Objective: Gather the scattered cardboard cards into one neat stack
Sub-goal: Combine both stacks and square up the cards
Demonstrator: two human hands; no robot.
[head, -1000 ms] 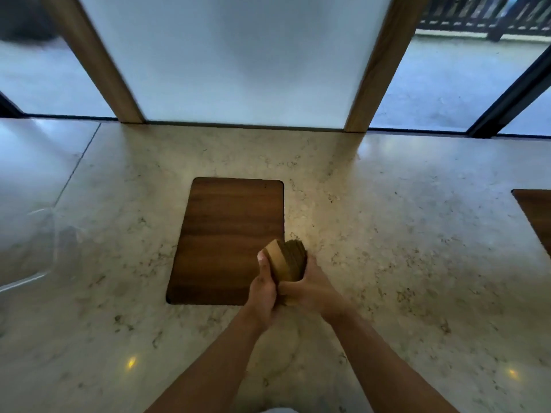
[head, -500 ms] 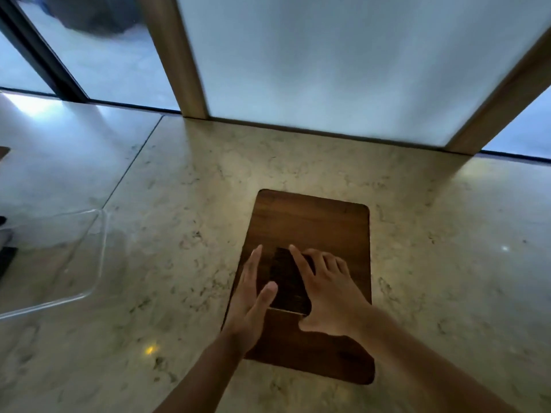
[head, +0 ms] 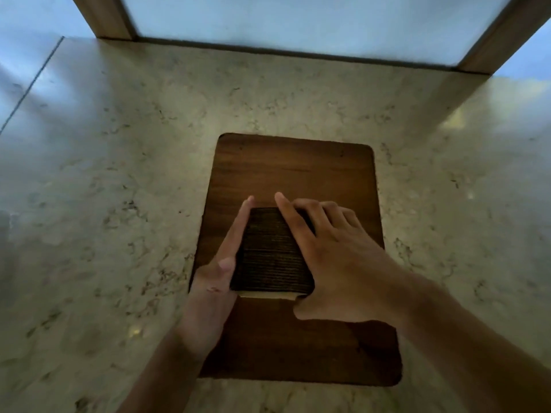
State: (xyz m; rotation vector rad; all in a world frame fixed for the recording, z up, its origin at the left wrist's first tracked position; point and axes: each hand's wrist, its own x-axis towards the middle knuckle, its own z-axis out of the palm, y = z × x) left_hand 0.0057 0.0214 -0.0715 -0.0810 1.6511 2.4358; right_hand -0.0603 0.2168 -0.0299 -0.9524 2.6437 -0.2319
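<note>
Your marble counter (head: 119,189) meets frosted glass (head: 298,22). On the wooden board's (head: 298,168) middle, the card stack (head: 271,254) sits between your left hand's (head: 220,263) straight fingers and right hand's (head: 337,257) curled ones.

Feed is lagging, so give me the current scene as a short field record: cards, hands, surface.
cards: one stack, lying on the board
left hand: straight fingers flat against the stack's left side
right hand: fingers over the stack's right side, thumb by its near corner
loose cards: none in view
board: on the stone counter
</note>
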